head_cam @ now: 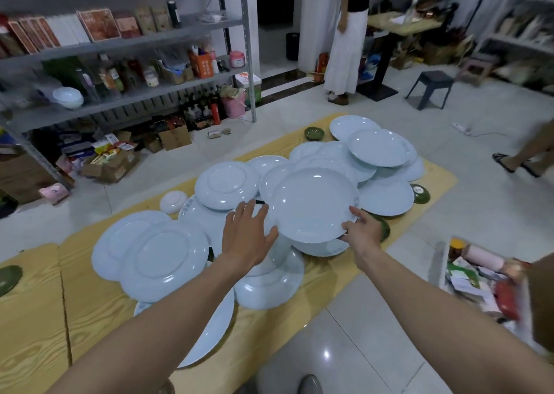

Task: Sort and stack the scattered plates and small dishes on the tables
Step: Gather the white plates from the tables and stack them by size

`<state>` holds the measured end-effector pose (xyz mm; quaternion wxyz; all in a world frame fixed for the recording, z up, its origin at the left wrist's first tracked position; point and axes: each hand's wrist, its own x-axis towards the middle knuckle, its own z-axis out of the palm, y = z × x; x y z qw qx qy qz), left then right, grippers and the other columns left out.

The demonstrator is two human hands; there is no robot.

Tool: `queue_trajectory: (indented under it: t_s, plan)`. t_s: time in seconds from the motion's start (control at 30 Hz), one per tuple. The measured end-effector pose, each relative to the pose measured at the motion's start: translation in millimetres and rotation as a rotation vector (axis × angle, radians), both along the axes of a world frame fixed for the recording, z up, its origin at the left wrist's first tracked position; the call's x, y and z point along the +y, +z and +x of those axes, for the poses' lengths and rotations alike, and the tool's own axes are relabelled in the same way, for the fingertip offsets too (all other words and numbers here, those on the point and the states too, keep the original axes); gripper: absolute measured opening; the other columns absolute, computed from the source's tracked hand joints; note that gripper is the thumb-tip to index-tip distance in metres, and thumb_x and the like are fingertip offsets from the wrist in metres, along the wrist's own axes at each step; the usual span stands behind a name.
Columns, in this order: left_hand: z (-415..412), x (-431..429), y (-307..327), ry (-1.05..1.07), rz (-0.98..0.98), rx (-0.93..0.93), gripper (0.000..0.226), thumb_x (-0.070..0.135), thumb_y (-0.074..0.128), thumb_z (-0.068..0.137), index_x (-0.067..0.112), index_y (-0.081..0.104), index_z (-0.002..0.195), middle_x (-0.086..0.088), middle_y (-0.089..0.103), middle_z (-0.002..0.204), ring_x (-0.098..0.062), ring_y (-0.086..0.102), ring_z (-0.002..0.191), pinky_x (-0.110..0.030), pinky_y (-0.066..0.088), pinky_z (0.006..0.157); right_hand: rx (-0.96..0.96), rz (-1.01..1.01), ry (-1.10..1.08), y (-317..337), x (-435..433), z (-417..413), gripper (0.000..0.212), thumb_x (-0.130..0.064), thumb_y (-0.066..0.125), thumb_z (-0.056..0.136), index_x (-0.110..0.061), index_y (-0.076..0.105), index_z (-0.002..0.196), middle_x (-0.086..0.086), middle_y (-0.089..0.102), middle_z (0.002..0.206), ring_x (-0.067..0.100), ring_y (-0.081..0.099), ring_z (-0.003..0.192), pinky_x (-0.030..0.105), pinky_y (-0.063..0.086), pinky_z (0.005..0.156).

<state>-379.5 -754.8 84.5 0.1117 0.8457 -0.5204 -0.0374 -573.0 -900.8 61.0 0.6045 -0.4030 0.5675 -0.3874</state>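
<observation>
- Nearest, the wood-grain surface (36, 318) carries overlapping pale-blue plates (162, 258). Several lie face down, and one near plate (209, 333) juts over the front edge.
- The left hand (250, 233) hovers spread just beside the left rim of the top plate (311, 204), its fingers (248, 210) straight and released. Whether the thumb touches the rim cannot be told.
- The right hand (364, 231) pinches the near-right rim of that plate, fingers curled round the edge.
- The top plate lies face up on the middle heap, resting on other plates rather than on the surface.
- It looks stiff, glazed and smooth, so probably slippery and breakable. A hold on opposite rims with both hands seems safest, lifting straight up rather than dragging, because the loose heap beneath could slide.
- Farther off, more plates overlap towards the far end, with a small green dish (314, 132) beside them.
</observation>
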Motion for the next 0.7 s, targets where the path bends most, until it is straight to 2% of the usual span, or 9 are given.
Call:
queue_trajectory:
  t_s: [0.13, 0.27, 0.47, 0.7]
  plan:
    - [-20.9, -16.6, 3.9, -0.106, 0.013, 0.003, 0.062, 0.053, 0.041, 0.098, 0.025, 0.031, 0.152, -0.007, 0.023, 0.161, -0.027, 0.018, 0.148, -0.041, 0.019, 0.118, 0.030, -0.021, -0.176, 9.9, -4.0, -33.7, 0.053, 0.011, 0.060, 0.086, -0.015, 0.061, 0.132, 0.000, 0.056, 0.117, 0.025, 0.060, 0.105, 0.038, 0.061, 0.078]
    - [-42.8, -34.2, 8.6, -0.174, 0.016, 0.007, 0.063, 0.053, 0.041, 0.098, 0.025, 0.030, 0.153, -0.006, 0.022, 0.162, -0.027, 0.016, 0.149, -0.042, 0.018, 0.119, -0.023, 0.005, -0.279, 16.8, -14.0, -60.0, 0.055, 0.011, 0.062, 0.082, -0.017, 0.064, 0.129, 0.001, 0.056, 0.115, 0.031, 0.062, 0.106, 0.049, 0.060, 0.081]
    - [-82.4, -68.0, 17.0, -0.216, -0.003, -0.033, 0.062, 0.052, 0.042, 0.098, 0.025, 0.032, 0.152, -0.006, 0.025, 0.161, -0.027, 0.020, 0.148, -0.042, 0.018, 0.119, -0.066, 0.003, -0.362, 21.6, -39.0, -103.5, 0.054, 0.010, 0.061, 0.083, -0.018, 0.063, 0.129, 0.001, 0.051, 0.114, 0.030, 0.060, 0.105, 0.047, 0.060, 0.083]
    - [-130.7, -111.7, 15.1, -0.232, 0.008, -0.033, 0.062, 0.054, 0.042, 0.098, 0.026, 0.032, 0.152, -0.004, 0.026, 0.161, -0.027, 0.020, 0.148, -0.042, 0.020, 0.119, -0.171, -0.002, -0.426, 25.7, -77.6, -151.2, 0.067, 0.015, 0.058, 0.081, -0.019, 0.056, 0.137, -0.001, 0.049, 0.114, 0.032, 0.060, 0.105, 0.052, 0.060, 0.079]
